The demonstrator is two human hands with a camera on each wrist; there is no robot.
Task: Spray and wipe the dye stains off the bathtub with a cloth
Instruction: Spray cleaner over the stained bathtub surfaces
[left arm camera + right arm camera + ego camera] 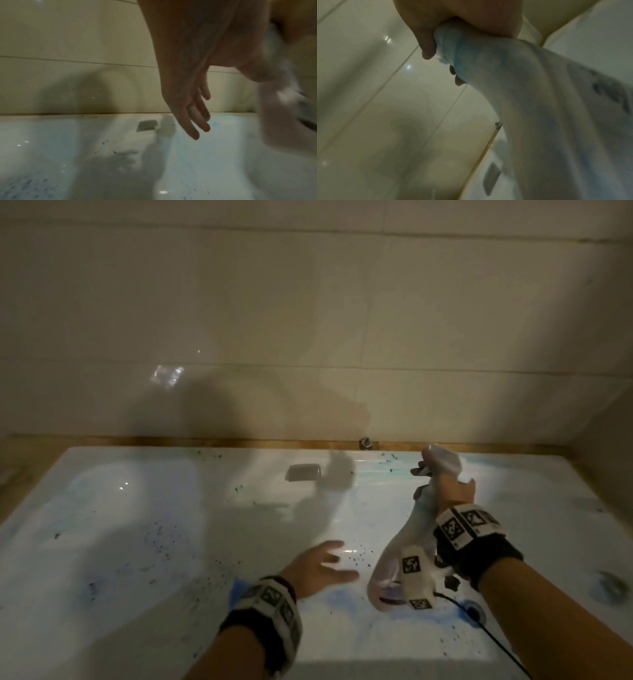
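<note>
Here right hand (445, 484) grips cloth (411, 542), hanging lengthwise down-left.

We're looking at a dim bathroom, lit warm and low. The wall (308, 320) ahead is faced in large glossy cream tiles with thin grout lines (376, 368) running across. A small bright reflection (167, 375) glints on the tile at left, and big soft shadows (219, 405) fall across the lower wall. Where the wall ends, we see a brownish strip (171, 441) running along its base, with a small metal fitting (366, 443) set on it towards the right. The right wrist view shows the same shiny tiles and grout lines, tilted.
</note>
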